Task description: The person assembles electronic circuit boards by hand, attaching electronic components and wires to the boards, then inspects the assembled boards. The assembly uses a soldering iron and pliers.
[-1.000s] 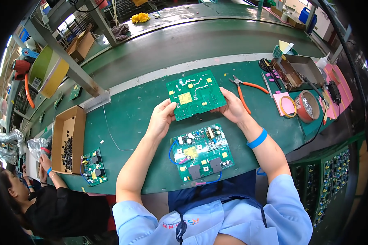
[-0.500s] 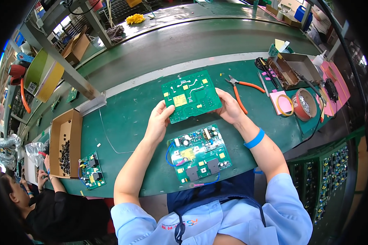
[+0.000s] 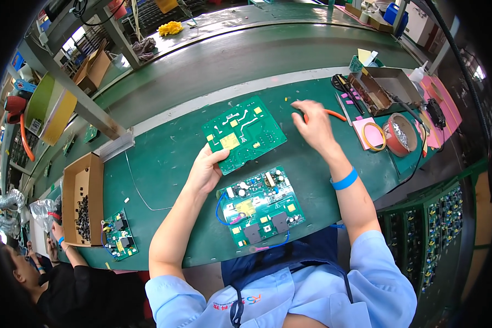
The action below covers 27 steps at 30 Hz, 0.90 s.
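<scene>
On the green counter (image 3: 161, 153), the left hand (image 3: 203, 171) pinches a circuit board (image 3: 251, 131). The right hand (image 3: 316, 128) (grip unclear) partly covers orange-handled pliers (image 3: 336, 115).

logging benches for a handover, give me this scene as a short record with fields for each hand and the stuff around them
left hand: holds a green circuit board by its lower-left edge, thumb on top
right hand: over the orange-handled pliers; grip unclear
between forearms: populated board on the green table
left side: smaller board beside a cardboard box of small black parts
far left: co-worker in black
</scene>
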Each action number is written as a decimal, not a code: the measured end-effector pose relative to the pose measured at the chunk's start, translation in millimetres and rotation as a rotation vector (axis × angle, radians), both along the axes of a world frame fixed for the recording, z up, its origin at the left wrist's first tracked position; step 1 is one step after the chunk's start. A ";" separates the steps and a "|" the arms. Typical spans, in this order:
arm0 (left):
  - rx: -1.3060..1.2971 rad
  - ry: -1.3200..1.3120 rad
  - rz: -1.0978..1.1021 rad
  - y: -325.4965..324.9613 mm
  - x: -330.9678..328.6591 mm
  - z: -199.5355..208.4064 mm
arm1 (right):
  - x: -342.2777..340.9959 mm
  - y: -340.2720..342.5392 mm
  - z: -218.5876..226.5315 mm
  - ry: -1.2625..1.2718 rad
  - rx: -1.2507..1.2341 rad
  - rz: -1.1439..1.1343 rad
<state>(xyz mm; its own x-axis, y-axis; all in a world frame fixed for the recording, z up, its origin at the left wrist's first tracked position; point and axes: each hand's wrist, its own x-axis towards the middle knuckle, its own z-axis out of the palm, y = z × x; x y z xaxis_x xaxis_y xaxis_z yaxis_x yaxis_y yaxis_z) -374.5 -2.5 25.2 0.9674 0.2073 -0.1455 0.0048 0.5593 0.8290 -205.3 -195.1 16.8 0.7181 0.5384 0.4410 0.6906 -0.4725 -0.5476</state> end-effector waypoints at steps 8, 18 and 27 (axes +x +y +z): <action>0.044 -0.060 0.072 2.4 3.3 -2.0 | 31.0 -35.4 -13.4 0.177 -0.522 -0.322; 0.107 -0.023 0.099 2.7 1.8 4.0 | 26.5 -27.7 -8.2 0.035 -0.372 -0.369; 0.195 -0.002 0.249 -3.8 2.2 3.0 | -19.6 2.4 15.0 -0.389 0.001 0.123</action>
